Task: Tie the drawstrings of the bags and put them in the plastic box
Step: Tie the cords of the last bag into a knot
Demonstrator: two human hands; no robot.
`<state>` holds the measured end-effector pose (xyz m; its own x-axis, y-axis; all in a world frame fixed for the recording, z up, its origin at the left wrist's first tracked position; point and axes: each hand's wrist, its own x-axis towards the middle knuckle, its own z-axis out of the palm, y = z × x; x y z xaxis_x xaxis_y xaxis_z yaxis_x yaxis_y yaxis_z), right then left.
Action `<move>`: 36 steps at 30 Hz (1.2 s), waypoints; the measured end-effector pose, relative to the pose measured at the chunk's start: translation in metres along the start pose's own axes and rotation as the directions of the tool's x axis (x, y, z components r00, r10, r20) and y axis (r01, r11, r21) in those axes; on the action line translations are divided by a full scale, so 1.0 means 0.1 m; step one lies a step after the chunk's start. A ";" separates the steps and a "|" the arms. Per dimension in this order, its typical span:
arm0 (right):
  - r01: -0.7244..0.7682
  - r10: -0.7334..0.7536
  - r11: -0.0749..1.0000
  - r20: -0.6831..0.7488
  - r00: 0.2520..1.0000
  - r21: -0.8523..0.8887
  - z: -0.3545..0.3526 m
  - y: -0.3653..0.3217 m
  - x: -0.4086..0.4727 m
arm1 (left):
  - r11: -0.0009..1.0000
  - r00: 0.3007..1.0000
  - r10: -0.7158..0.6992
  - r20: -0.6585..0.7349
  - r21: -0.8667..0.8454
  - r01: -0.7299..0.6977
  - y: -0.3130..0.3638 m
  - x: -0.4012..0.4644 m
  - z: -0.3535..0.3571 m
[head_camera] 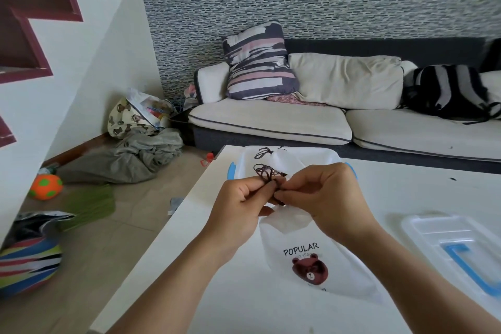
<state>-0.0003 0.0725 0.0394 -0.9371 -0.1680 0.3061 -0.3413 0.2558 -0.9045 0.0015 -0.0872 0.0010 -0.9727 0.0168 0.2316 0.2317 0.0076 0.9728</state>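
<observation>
Two bare hands meet over a white table (pixel 393 187), the left hand (pixel 238 209) and right hand (pixel 322 198) each pinching the dark drawstrings (pixel 267 172) of a white bag (pixel 320 260) (bear print, "POPULAR"). Its body trails from the pinch towards the camera. Just beyond the fingers sits the plastic box (pixel 311 153), another bag (pixel 287 161) inside.

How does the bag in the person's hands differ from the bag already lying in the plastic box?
The bag with the bear print lies on the table, outside the plastic box; the bag in the box lies inside it. The left hand and right hand pinch the first bag's dark drawstring; nobody touches the second. The first shows its print; the second shows plain white. Both are white with dark cords.
</observation>
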 end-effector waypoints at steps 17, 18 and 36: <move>0.031 -0.026 0.999 0.242 0.970 -0.015 -0.08 0.05 0.03 | 0.996 0.995 0.081 -0.050 0.037 -0.079 0.04 0.01 -0.05; -0.038 0.026 0.998 0.229 0.973 0.049 -0.08 0.04 0.04 | 0.995 0.995 0.093 -0.036 0.039 -0.092 0.05 0.00 -0.04; -0.273 0.230 0.954 0.287 0.930 0.122 -0.14 0.03 0.07 | 0.951 0.964 0.236 0.121 0.176 -0.254 0.09 0.00 -0.04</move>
<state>-0.0092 0.0856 0.0437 -0.9287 -0.3708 -0.0083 -0.0605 0.1737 -0.9829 0.0037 -0.0912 0.0093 -0.8816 0.1388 0.4510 0.4703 0.1785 0.8643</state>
